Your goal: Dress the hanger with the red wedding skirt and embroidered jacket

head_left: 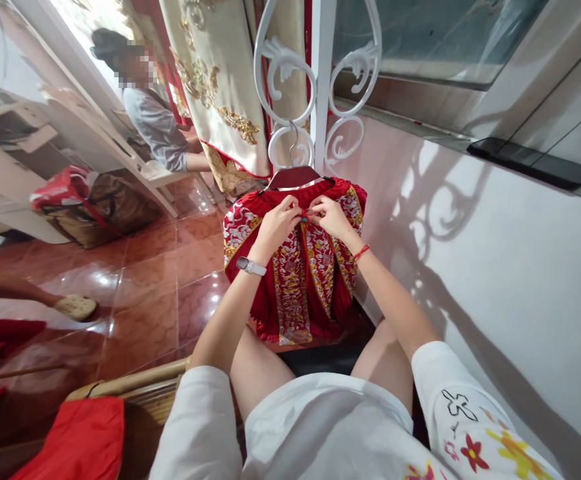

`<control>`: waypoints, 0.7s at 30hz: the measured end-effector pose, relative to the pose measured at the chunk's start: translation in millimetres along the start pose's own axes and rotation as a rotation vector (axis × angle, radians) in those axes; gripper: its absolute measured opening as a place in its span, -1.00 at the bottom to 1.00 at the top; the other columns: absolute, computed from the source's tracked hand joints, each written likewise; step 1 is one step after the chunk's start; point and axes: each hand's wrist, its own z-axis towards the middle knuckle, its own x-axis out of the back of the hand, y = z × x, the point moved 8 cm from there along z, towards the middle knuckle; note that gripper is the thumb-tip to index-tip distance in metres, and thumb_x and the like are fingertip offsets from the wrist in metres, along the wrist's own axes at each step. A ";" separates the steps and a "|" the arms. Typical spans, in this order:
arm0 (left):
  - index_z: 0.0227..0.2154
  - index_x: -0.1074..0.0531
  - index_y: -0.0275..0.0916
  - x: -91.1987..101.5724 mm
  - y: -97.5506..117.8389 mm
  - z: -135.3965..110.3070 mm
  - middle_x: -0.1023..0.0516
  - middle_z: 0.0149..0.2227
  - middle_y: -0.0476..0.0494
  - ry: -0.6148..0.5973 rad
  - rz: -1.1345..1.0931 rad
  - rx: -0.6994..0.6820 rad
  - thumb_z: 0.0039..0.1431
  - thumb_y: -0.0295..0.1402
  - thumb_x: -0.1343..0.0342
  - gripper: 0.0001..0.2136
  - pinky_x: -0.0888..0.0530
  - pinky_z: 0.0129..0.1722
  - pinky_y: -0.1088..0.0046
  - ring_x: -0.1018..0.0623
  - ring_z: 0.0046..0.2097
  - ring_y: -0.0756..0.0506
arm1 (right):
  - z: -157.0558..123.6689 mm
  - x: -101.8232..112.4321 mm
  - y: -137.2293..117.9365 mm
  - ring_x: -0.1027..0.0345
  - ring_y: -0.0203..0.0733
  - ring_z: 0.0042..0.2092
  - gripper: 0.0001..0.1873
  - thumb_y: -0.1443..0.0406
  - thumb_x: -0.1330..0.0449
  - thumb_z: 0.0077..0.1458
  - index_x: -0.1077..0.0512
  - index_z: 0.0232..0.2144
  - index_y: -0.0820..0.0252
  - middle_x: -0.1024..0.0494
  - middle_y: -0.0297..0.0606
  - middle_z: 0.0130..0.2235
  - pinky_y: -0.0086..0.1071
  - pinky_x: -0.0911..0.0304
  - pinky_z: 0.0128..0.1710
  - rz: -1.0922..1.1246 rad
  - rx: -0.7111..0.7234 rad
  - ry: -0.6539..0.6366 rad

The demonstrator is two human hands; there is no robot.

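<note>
A red embroidered garment (293, 287) with silver and gold patterned panels hangs in front of my knees from a dark hanger (293, 177). The hanger's metal hook is looped on white scroll ironwork (285, 73). My left hand (284, 223) is closed in a pinch at the garment's upper middle. Opposite it, a few centimetres to the right, my right hand (329, 217) pinches at the same spot. Between the fingertips shows a small blue bit (304, 219), too small to name. The fingers partly hide the cloth they grip.
A white wall (495, 267) stands close on my right, below a window ledge. Cream cloth with gold embroidery (220, 87) hangs behind the ironwork. Left are a seated person (153, 120), a large bag (95, 207), another person's foot (76, 307) and red cloth (77, 433) on a bamboo seat.
</note>
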 end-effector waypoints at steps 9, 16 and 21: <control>-0.33 -0.47 -0.23 22.2 -34.7 -26.5 -0.47 -0.19 -0.21 0.030 0.014 0.109 0.24 -0.48 0.03 -0.83 -0.38 -0.14 0.40 -0.47 -0.17 -0.12 | -16.2 52.7 10.1 -0.36 0.00 -0.06 -0.74 0.23 -0.13 0.22 -0.51 -0.47 0.16 -0.48 -0.11 -0.17 -0.05 -0.34 -0.01 -0.136 -0.024 0.204; -0.38 -0.29 -0.20 -11.0 -49.6 -30.8 -0.36 -0.44 -0.05 0.074 -0.736 0.479 0.31 -0.29 0.08 -0.84 -0.36 -0.38 0.49 -0.38 -0.46 0.00 | -25.1 6.6 20.0 -0.39 -0.25 -0.38 -0.60 0.07 0.07 0.35 -0.44 -0.30 0.16 -0.52 -0.28 -0.40 -0.35 -0.40 -0.33 0.328 -0.209 0.021; -0.44 -0.32 -0.19 20.0 -41.4 -34.5 -0.36 -0.46 -0.09 0.104 -0.362 0.400 0.18 -0.36 -0.11 -0.89 -0.34 -0.30 0.42 -0.43 -0.32 -0.11 | -28.3 45.9 5.7 -0.38 -0.16 -0.22 -0.73 0.13 -0.12 0.24 -0.46 -0.39 0.16 -0.51 -0.26 -0.36 -0.40 -0.30 -0.27 -0.117 -0.088 0.073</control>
